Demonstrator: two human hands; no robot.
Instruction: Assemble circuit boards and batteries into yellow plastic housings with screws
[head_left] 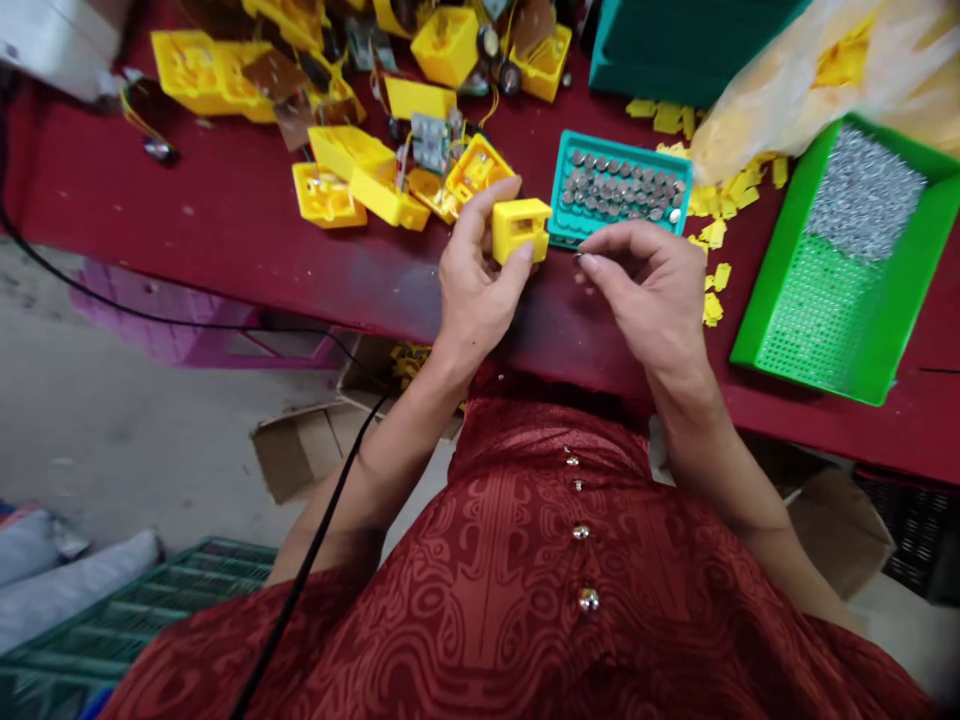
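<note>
The person sits at a long workbench covered in dark red cloth (pixel 225 190). The left hand (pixel 476 285) is closed around a small yellow plastic box (pixel 519 228) and grasps it firmly: the fingers go up along its side and the thumb presses on the near side. The box is held in the air just above the bench edge, with its open side turned toward the right hand (pixel 645 300). This right hand is very near the box but does not touch it. Its fingers are curled, and the thumb and forefinger come together in a small pinch. At these fingertips (pixel 579 262) there is something small and dark, but it is too small to tell what it is.

Just beyond the hands lies a teal tray (pixel 570 180) with rows of round metal discs. On the right is a green tray (pixel 772 300) with a heap of small grey metal pieces. Other yellow boxes and some small circuit boards (pixel 433 142) lie in a group on the bench. Loose yellow scraps (pixel 720 200) lie beside the green tray, under a plastic bag (pixel 795 80).
</note>
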